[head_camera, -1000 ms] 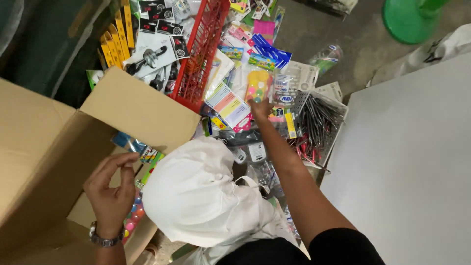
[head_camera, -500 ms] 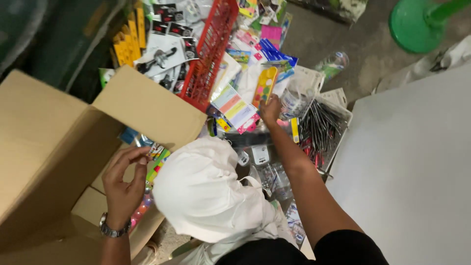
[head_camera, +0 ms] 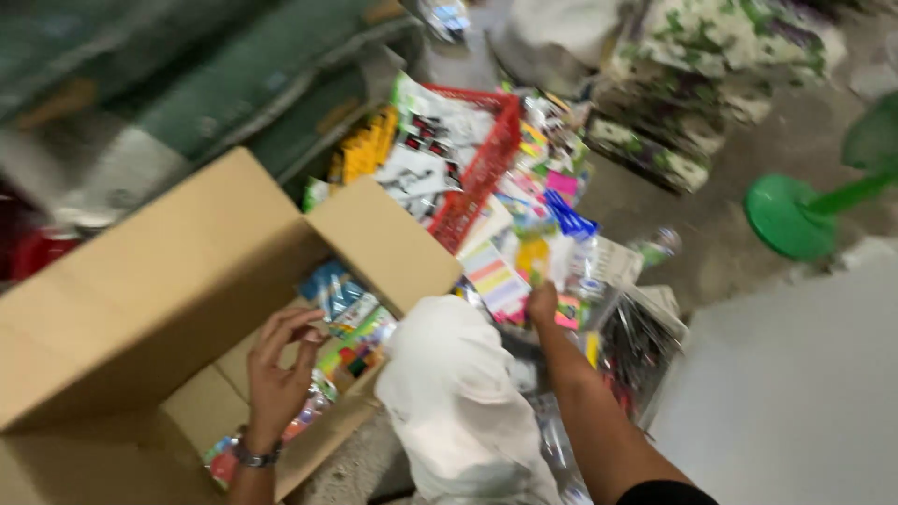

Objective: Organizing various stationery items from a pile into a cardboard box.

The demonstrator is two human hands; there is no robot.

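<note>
over the open cardboard box (head_camera: 187, 309), left hand (head_camera: 279, 369) spread loosely above coloured packets (head_camera: 348, 323) (nothing gripped), right hand (head_camera: 542, 304) closed on a yellow packet (head_camera: 534, 258), grip blurred

Stockroom or back of a small goods shop. Open cardboard box (head_camera: 168, 309) of packeted items; red plastic basket (head_camera: 482, 178) and heaps of carded stationery packs (head_camera: 524, 252) spread over bare concrete floor (head_camera: 711, 234); patterned sacks (head_camera: 692, 84) behind.
</note>
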